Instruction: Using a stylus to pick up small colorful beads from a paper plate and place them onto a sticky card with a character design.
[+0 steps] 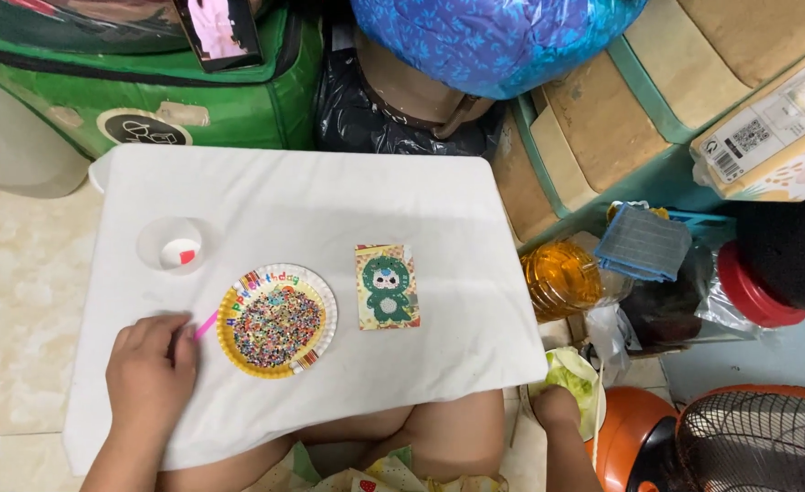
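On the white-covered table [330, 196] in front of you lie 3 things: 1 paper plate [277, 320] heaped with tiny coloured beads, 1 card [387, 286] with a green cartoon figure just right of the plate, and 1 small clear cup [176, 245] up and to the left with a white-and-red bit inside; your left hand [150, 376] rests on the cloth just left of the plate, fingers curled together around 1 pink stick [206, 324], whose tip pokes out toward the plate's rim; your right hand [556, 406] hangs off the table's right edge, low beside a pale green bowl [577, 378], and you cannot tell whether its fingers are spread or closed; beyond it stand 1 amber bottle [562, 278], 1 red-lidded jar [756, 287] and 1 fan [758, 442].
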